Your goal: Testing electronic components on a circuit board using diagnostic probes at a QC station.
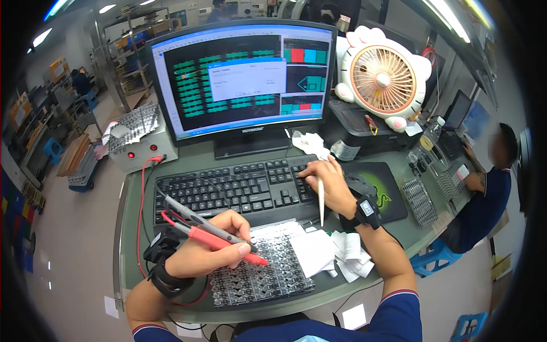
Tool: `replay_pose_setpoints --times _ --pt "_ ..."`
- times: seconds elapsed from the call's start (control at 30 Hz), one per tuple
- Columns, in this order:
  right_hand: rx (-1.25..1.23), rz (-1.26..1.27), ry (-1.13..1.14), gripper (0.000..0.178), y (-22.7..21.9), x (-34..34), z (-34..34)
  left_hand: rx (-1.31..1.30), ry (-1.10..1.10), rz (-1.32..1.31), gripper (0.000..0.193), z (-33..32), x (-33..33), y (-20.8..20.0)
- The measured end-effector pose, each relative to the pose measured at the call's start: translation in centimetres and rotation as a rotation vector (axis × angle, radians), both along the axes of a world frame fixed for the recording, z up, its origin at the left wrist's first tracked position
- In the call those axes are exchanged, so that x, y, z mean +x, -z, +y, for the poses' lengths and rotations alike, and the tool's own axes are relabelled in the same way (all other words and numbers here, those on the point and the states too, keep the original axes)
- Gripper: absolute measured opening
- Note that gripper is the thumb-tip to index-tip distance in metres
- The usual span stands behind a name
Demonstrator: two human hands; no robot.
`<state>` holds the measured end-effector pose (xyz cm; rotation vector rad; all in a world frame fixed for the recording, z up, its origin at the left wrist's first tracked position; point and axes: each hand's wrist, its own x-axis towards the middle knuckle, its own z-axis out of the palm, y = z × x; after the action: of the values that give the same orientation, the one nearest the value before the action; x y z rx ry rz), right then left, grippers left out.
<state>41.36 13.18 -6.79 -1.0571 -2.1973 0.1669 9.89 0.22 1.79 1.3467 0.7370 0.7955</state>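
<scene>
My left hand is closed round a red test probe and a grey pen, held side by side. The probe's tip points down at a stack of dark printed circuit board panels; whether it touches cannot be told. My right hand rests over the number pad of a black keyboard, fingertips on the keys. A slim whitish pen-like stick hangs between its fingers. Beyond the keyboard, a monitor shows a board layout with a pale dialog box over it.
A metal box with red lights feeds a red cable. White papers lie right of the boards. Further right are a mouse, mouse pad, white fan, bottle and another panel. A seated co-worker is beyond.
</scene>
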Motion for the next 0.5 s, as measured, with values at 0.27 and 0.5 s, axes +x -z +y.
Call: replay_pose_setpoints --times 0.27,0.5 --pt "-0.071 0.205 0.076 0.037 0.9 0.7 0.0 0.019 0.03 0.024 0.019 0.1 -0.4 0.0" --pt "0.063 0.187 0.147 0.038 1.6 1.0 -0.7 -0.007 -0.025 0.02 0.02 0.2 -0.1 0.0"
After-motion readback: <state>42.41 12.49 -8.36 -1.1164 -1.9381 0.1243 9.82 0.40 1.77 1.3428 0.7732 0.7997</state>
